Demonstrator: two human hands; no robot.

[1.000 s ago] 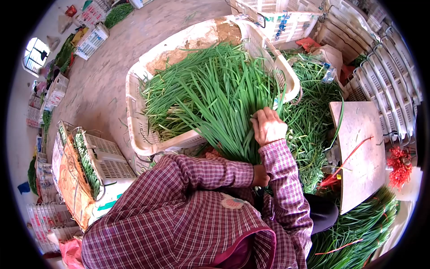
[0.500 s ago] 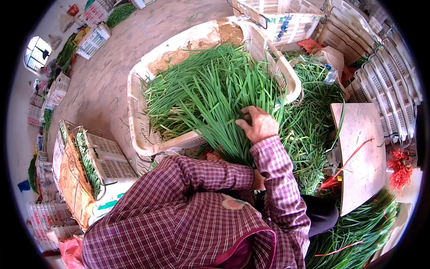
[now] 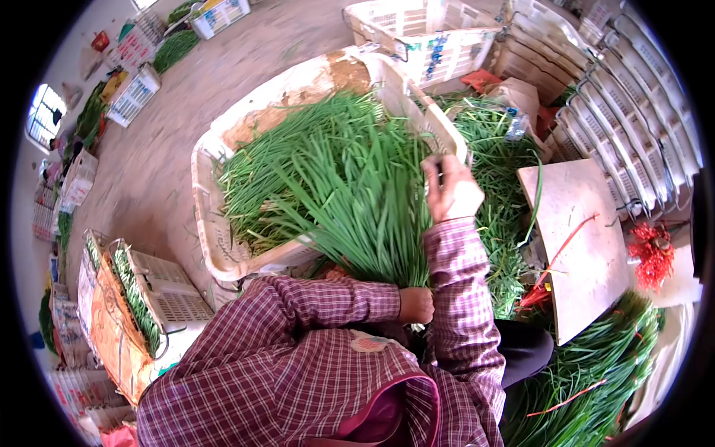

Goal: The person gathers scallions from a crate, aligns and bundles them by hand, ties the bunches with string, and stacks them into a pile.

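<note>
My left hand (image 3: 415, 305) is closed around the lower end of a bunch of long green garlic chives (image 3: 372, 223), low in front of my body. The leaves fan up and away over the near rim of a large white plastic basket (image 3: 205, 220). Inside the basket lie more loose chives (image 3: 275, 153). My right hand (image 3: 454, 192) is raised by the right side of the bunch, near the basket's right rim. Its fingers are curled in toward the thumb and slightly blurred; I cannot make out what they hold, if anything.
Loose greens (image 3: 491, 141) are heaped right of the basket. A tilted board (image 3: 577, 246) with red ties stands beside them, above bundled chives (image 3: 581, 380). Stacked white crates (image 3: 625, 127) line the right side. A filled crate (image 3: 171, 279) stands at left.
My right hand has moved off the leaves to the bunch's right side, and its fingers have curled in. My left hand stays at the bunch's base and shows more. The view has shifted slightly.
</note>
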